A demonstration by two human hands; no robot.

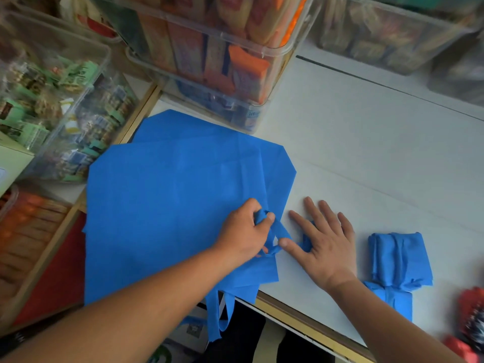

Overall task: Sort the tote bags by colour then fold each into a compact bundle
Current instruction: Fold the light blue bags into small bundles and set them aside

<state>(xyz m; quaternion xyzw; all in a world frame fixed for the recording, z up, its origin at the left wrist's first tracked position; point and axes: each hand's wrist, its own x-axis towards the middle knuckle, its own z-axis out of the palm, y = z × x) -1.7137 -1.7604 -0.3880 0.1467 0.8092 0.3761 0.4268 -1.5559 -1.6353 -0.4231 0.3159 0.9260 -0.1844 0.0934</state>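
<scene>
Flat blue tote bags (167, 195) lie stacked on the white table (366, 153), their near edge and one handle loop (218, 318) hanging over the table's front. My left hand (245, 230) pinches a blue handle strap (281, 233) at the bags' right edge. My right hand (323, 244) lies flat with fingers spread, pressing the other end of that strap onto the table. A folded blue bundle (396, 258) sits to the right of my right hand.
Clear plastic bins of packaged snacks (217, 56) stand at the back and at the left (52, 100). Another bin (379, 35) is at the back right. Something red (471, 318) lies at the right edge. A red surface (60, 271) shows under the bags at the left.
</scene>
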